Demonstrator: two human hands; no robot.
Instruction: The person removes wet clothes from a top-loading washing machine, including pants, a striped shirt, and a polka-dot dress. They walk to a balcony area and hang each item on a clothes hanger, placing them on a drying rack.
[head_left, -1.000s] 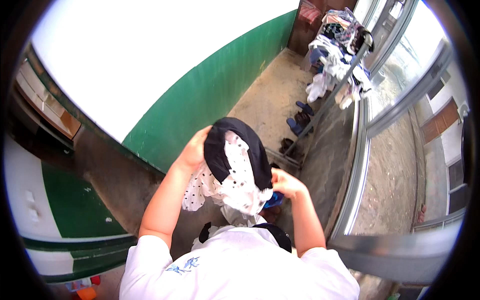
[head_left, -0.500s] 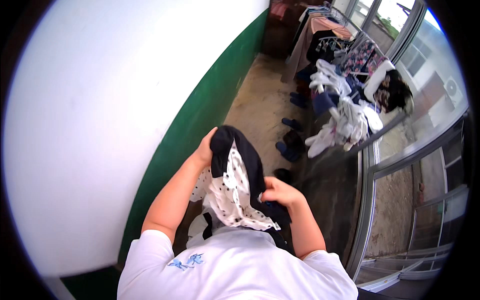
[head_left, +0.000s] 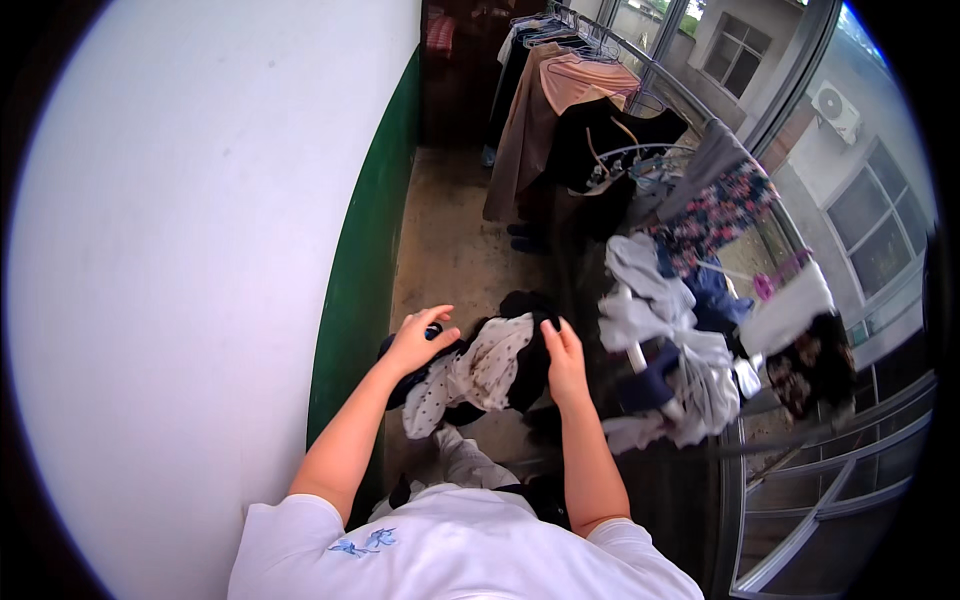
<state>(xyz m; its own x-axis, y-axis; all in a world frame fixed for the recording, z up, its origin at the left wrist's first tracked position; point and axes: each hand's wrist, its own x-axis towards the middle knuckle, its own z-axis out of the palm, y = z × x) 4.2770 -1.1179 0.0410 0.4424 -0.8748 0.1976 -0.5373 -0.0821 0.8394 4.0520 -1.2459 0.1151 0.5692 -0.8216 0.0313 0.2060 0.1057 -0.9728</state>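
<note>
Gripping the black edge of a dotted garment (head_left: 492,362) between the hands is the right hand (head_left: 567,368); the left hand (head_left: 416,346), fingers and thumb parted, is beside the garment. Grey laundry (head_left: 706,385) hangs right of the right hand.

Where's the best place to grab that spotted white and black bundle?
Probably its black edge, coming from the right: that strip lies beside the person's right hand, whereas the spotted white cloth droops in loose folds toward the lower left.
</note>
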